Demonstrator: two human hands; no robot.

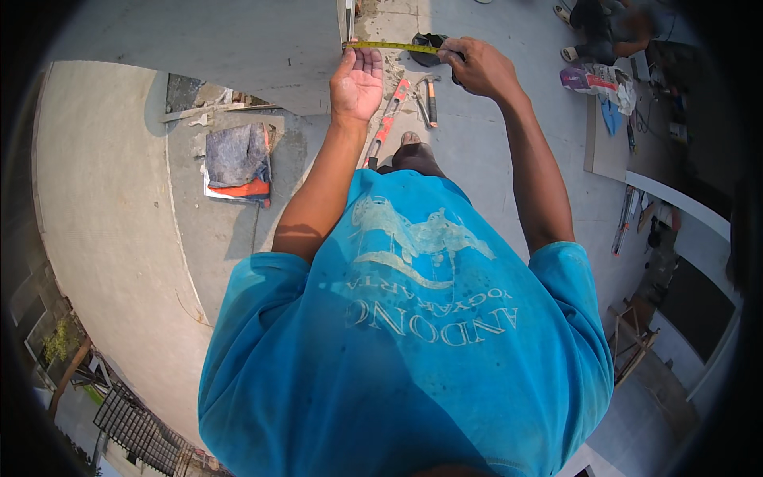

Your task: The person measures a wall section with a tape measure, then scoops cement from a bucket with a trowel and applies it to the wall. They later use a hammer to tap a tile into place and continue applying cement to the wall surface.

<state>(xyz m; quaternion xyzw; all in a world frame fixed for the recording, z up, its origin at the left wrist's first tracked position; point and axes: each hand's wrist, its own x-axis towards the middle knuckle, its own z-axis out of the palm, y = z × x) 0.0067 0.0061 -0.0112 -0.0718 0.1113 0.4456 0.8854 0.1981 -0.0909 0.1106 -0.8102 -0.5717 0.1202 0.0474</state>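
Observation:
A yellow tape measure blade (391, 45) stretches sideways between my hands, its left end at the edge of a large grey panel (306, 48). My left hand (358, 89) is open, palm up, with its fingers extended and their tips against the underside of the blade near that end. My right hand (483, 70) is closed around the tape measure's case at the other end; the fingers hide most of the case. Below the blade on the floor lie a red spirit level (388, 121) and a hammer (431, 103) with an orange and black handle.
A dark object (427, 44) lies on the floor behind the blade. To the left, a grey cloth (238, 153) covers an orange and white bundle beside a pale curved surface (111, 199). Far right, another person (596, 32) is near a sack (600, 81) and tools.

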